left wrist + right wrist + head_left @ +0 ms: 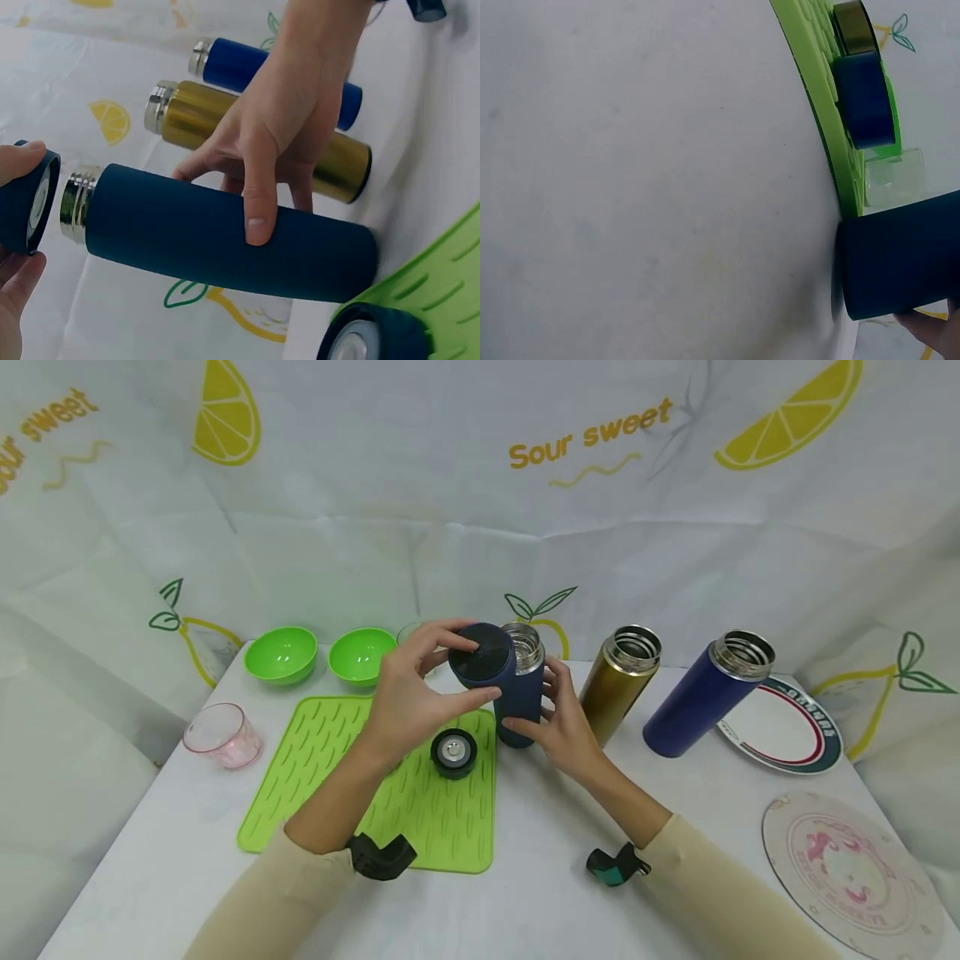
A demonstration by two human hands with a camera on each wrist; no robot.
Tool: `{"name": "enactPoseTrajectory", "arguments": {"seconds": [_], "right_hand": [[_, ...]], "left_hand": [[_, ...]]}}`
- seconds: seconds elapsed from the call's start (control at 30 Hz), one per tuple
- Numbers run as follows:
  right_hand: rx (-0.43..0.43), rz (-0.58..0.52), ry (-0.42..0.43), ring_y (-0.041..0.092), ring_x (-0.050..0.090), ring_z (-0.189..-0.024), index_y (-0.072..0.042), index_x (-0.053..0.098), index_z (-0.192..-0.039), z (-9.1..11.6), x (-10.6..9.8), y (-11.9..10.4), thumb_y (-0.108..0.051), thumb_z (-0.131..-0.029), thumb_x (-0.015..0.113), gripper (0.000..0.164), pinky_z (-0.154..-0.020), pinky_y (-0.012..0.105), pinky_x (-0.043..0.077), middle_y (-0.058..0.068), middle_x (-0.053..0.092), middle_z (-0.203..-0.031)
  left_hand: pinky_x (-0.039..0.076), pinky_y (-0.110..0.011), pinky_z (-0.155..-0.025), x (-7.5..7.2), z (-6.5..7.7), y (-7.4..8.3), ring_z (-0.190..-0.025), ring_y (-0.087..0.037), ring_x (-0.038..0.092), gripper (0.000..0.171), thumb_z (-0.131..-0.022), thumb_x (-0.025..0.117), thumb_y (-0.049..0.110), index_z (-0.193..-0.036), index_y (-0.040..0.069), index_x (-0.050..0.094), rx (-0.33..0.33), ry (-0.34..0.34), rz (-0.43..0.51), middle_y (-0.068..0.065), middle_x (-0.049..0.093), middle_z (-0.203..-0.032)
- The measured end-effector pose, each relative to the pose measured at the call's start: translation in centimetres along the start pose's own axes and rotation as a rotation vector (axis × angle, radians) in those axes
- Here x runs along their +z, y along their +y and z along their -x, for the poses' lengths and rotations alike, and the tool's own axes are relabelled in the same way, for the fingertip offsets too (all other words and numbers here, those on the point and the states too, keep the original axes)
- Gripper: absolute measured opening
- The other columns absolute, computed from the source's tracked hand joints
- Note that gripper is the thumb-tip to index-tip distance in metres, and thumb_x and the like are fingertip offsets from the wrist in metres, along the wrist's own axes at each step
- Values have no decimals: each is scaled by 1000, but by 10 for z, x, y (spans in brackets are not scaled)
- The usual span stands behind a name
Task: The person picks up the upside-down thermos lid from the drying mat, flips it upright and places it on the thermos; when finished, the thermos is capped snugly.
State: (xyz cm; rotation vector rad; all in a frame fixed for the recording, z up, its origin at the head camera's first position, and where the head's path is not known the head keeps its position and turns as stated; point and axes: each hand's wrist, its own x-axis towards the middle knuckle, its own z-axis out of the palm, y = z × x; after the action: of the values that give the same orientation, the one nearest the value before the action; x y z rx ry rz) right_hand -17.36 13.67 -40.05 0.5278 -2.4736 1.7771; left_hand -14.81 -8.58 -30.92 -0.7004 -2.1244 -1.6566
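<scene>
My left hand [408,697] pinches a dark blue bottle lid [482,653] between thumb and fingers, its top facing the head camera. In the left wrist view a small gap separates that lid from the steel neck of a dark blue thermos bottle [187,225]. Fingers and thumb of my right hand [564,727] grip the bottle's body; it stands just past the right edge of a green mat [442,827]. On the mat lies another lid [453,753] with its underside up. The right wrist view also shows a gold lid [855,28] there.
Two uncapped bottles, one gold [618,689] and one blue [701,702], stand to the right. Beyond are a rimmed plate [757,731] and a round pink-printed board [851,877]. Green bowls [281,656] and a pink glass cup [225,735] stand on the left.
</scene>
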Motion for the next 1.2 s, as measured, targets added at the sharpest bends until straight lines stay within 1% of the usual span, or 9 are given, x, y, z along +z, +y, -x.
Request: {"name": "enactPoseTrajectory", "arguments": {"seconds": [0.17,0.33,0.53,0.67,0.8,0.9,1.03,1.1,1.2], "right_hand": [[2,44,-101,40,49,-142,-22,27,-156,-6,-8,-7,-3,-82,84,95,-114,65,43,17,47,-153],[18,54,-184,42,48,-143,-23,29,-157,-12,-17,-12,-3,-83,83,94,-115,66,41,16,44,-158],[64,26,-253,40,47,-145,-24,32,-156,-19,-21,-16,-3,-81,84,94,-115,63,42,12,45,-158],[81,23,-279,40,45,-146,-24,32,-157,-22,-22,-18,-3,-80,84,95,-115,64,42,13,44,-159],[85,30,-295,40,45,-146,-25,31,-157,-25,-22,-20,-4,-80,85,96,-114,64,43,13,44,-159],[86,34,-299,40,46,-146,-25,31,-157,-26,-22,-20,-4,-80,85,96,-114,64,44,13,44,-159],[88,39,-308,41,45,-146,-25,31,-157,-27,-24,-20,-4,-80,85,96,-114,64,43,13,43,-160],[87,42,-316,42,44,-147,-25,31,-157,-27,-24,-20,-4,-80,85,97,-114,65,42,13,43,-160],[89,47,-326,42,44,-147,-25,30,-157,-27,-24,-21,-4,-80,85,97,-115,66,41,14,42,-160]], "left_hand": [[57,-36,-104,-4,-12,-1,-128,-19,62,43,-73,89,1,-110,1,68,-8,4,27,-11,65,-136],[57,-36,-105,-6,-21,-9,-130,-19,61,43,-75,87,1,-113,1,65,-57,-10,73,-11,63,-139],[57,-36,-104,-8,-27,-22,-126,-22,61,42,-77,85,0,-114,-1,64,-114,-40,99,-13,62,-138],[58,-33,-99,-8,-27,-26,-123,-21,61,41,-79,85,3,-114,1,63,-156,-83,95,-11,61,-138],[58,-31,-97,-9,-28,-29,-124,-20,60,40,-81,83,4,-116,2,62,-188,-125,105,-11,60,-140],[58,-31,-97,-11,-30,-32,-125,-21,60,40,-82,81,1,-117,1,60,-178,-163,133,-12,59,-141],[57,-28,-96,-16,-34,-34,-127,-22,59,41,-82,79,-1,-118,1,58,-169,-239,177,-13,58,-142],[56,-27,-96,-20,-35,-35,-129,-22,59,42,-82,78,-2,-119,1,57,-177,-276,191,-12,58,-144],[56,-33,-99,-24,-37,-34,-133,-24,58,42,-83,76,-1,-120,1,56,-189,-324,184,-12,56,-148]]}}
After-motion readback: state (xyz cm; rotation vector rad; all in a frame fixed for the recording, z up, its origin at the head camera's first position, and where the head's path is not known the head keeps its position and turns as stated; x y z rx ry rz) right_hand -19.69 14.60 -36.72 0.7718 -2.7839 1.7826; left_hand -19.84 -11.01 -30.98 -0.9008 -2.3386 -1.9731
